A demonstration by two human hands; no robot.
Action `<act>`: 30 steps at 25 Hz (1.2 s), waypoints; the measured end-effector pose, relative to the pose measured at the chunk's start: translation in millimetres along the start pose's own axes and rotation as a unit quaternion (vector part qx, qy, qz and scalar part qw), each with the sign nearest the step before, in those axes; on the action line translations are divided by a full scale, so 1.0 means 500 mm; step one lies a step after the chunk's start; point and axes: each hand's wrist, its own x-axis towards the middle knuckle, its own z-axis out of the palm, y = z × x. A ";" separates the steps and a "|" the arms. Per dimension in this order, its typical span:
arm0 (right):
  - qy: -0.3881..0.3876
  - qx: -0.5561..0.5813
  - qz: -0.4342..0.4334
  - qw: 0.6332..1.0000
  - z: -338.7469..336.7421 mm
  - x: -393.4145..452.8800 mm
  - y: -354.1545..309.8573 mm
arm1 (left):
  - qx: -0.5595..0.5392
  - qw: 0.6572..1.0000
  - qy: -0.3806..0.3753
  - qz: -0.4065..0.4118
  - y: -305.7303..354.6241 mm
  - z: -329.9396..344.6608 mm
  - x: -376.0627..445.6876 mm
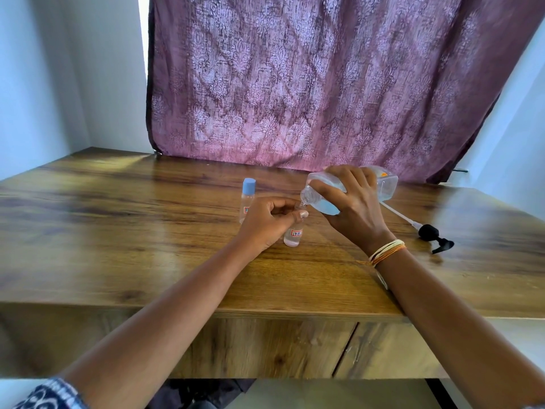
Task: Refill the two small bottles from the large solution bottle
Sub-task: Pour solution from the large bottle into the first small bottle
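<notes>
Both my forearms are bare from elbow to wrist. Around my right wrist I wear a stack of thin thread bands in cream, yellow and orange [387, 251], wound several times, with a short loose end trailing off toward the inner side. At my left elbow shows the edge of a short sleeve in dark navy cloth printed with a white pattern [51, 394]. My fingers [336, 188] carry no rings, and my nails are short and unpainted.

The table [147, 219] is wood-grain board with a smooth, faintly glossy top. Under the right hand's fingers [348, 184] the big bottle [383, 184] is clear glossy plastic — so is the small bottle [292, 236] below the left thumb. The curtain [309, 84] is coarse patterned cloth — matt.
</notes>
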 end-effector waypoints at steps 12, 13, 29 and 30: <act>0.006 0.000 0.000 1.000 0.002 -0.002 -0.001 | -0.009 1.000 -0.005 0.004 -0.001 0.000 0.002; 0.006 0.000 0.000 1.000 0.002 -0.001 0.000 | -0.007 1.000 -0.005 0.005 -0.001 0.000 0.002; 0.013 0.003 0.001 1.000 0.002 0.000 0.000 | 0.003 1.000 -0.002 0.006 0.003 -0.002 0.000; 0.013 0.003 0.001 1.000 0.002 0.000 0.000 | 0.000 1.000 -0.003 0.006 0.003 -0.001 0.000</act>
